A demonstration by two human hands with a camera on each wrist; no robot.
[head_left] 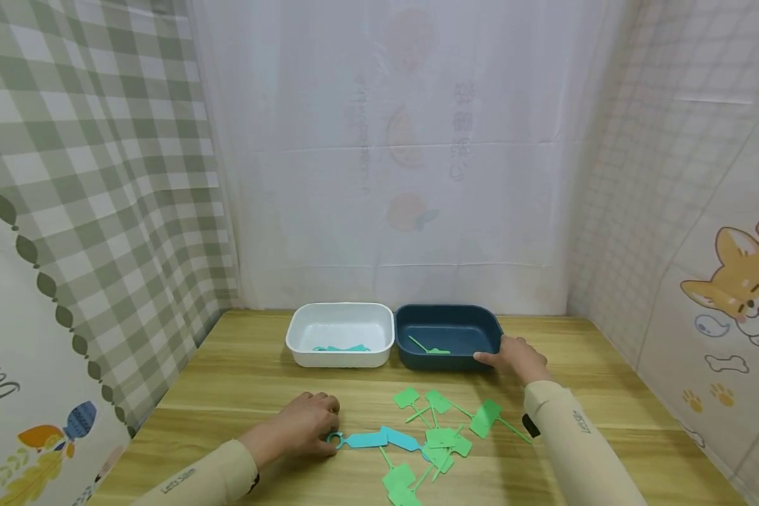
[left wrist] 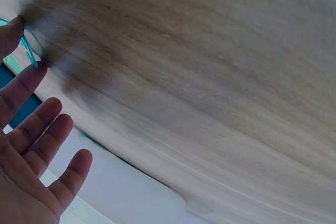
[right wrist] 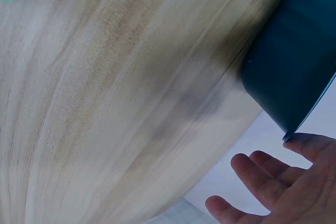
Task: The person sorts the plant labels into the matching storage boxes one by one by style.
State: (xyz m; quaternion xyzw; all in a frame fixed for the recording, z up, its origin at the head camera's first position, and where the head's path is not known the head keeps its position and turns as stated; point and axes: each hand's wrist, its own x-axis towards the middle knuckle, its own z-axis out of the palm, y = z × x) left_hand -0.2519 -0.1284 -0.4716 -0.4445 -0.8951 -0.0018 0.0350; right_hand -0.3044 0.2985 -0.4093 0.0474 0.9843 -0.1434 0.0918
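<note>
My left hand (head_left: 306,423) is low over the table, thumb and index finger pinching the ring end of a blue plastic tag (head_left: 367,440); that turquoise ring (left wrist: 30,51) shows between the fingertips in the left wrist view. A second blue tag (head_left: 400,438) overlaps the first. Beside them spreads a loose pile of green tags (head_left: 440,437) with square heads and thin stems. At the front right corner of the dark blue bin (head_left: 448,361), my right hand (head_left: 517,357) has its index fingertip against the rim, its other fingers loosely extended. The thumb is out of the right wrist view.
A white bin (head_left: 340,360) holding turquoise tags (head_left: 341,348) stands left of the dark blue one. One green tag (head_left: 429,348) lies inside the dark bin. Curtains (head_left: 392,176) enclose the wooden table (head_left: 247,372) at the back and sides.
</note>
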